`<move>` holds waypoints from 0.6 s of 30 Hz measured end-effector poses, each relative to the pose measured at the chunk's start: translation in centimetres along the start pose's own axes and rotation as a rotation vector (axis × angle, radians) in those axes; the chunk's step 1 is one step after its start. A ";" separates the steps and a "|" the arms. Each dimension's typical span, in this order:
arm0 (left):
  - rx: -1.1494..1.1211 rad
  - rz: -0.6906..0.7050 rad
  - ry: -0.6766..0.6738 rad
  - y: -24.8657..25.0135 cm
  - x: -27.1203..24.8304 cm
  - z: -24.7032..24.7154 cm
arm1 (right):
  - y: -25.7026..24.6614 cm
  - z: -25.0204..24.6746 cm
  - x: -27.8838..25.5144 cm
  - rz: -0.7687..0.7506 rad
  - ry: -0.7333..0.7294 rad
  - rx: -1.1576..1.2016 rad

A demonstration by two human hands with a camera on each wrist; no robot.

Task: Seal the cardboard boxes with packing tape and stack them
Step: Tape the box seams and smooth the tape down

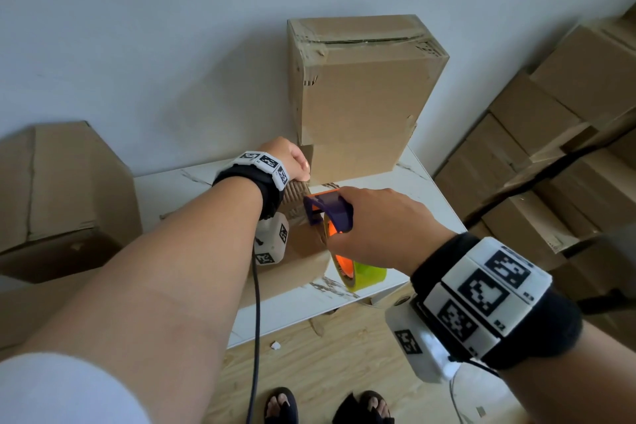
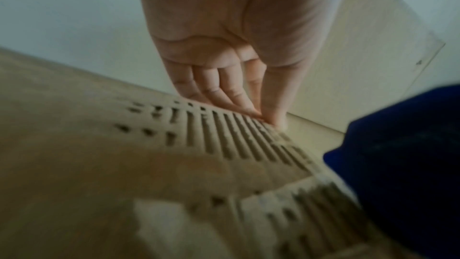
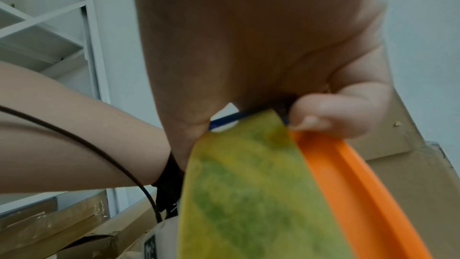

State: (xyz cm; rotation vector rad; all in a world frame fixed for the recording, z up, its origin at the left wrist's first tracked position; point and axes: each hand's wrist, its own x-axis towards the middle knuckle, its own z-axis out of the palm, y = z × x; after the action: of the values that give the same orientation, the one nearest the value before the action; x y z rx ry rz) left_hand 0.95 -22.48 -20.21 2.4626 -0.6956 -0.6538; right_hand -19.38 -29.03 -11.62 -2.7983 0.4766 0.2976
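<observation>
A low cardboard box (image 1: 296, 251) is lying on the white table (image 1: 426, 182), largely hidden by both forearms. Its torn far edge is pressed by the straightened fingertips (image 2: 248, 105) of the left hand (image 1: 289, 157). A blue-and-orange tape dispenser (image 1: 330, 210) with a yellow-green tape roll (image 1: 370, 277) is gripped in the curled right hand (image 1: 382, 227) over the box's top. A stack of sealed boxes (image 1: 361, 79) is seen just behind, against the wall.

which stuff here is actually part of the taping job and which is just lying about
In the job:
- box being taped
- tape dispenser, held by right hand
- left hand pressing the box end
- stacked boxes

Lying about:
- boxes at right
- box at left
- scrap on floor
</observation>
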 end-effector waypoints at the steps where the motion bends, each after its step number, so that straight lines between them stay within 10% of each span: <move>1: -0.010 -0.012 0.020 0.2 -0.1 0.0 | 0.0 -0.1 0.0 0.004 -0.008 0.001; 9: 0.051 0.209 -0.293 -0.4 -0.5 -0.5 | 0.1 -0.4 0.7 -0.008 -0.011 -0.071; 18: 0.080 0.077 0.031 -2.6 -0.6 -1.2 | -0.9 -2.2 4.4 -0.096 -0.018 -0.085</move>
State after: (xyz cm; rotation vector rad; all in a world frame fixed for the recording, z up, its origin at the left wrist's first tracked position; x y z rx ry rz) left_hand 2.03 -19.78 -20.57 2.4991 -0.8141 -0.5681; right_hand -14.69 -30.22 -10.40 -2.8871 0.3316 0.3288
